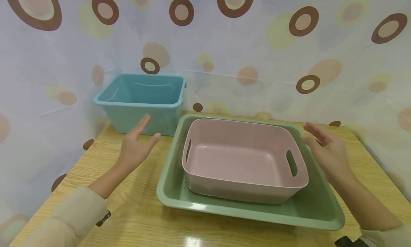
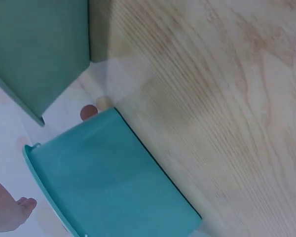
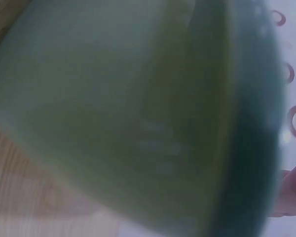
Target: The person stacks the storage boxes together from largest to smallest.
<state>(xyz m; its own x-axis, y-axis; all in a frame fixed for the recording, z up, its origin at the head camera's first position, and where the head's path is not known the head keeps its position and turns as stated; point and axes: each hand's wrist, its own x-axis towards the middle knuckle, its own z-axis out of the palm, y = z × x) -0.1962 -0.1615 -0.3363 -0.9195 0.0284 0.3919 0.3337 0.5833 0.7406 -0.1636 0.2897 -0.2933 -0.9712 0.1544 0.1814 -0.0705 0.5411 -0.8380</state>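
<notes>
The pink bin (image 1: 237,161) sits inside the green tub (image 1: 250,216) with room around it — a knock on the tub could set it sliding. The left hand (image 1: 136,147) and right hand (image 1: 329,152) are apart, holding nothing — a careless left swing might bump the blue bin (image 1: 144,118).

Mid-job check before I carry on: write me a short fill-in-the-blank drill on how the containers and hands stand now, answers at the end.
1. The smaller container nested in the green tub is coloured ____.
2. The blue bin stands farther to the person's ____ than the green tub.
3. The number of containers gripped by the left hand and right hand together is ____.
4. Containers visible in the head view total ____.

Missing words: pink; left; zero; three.
</notes>
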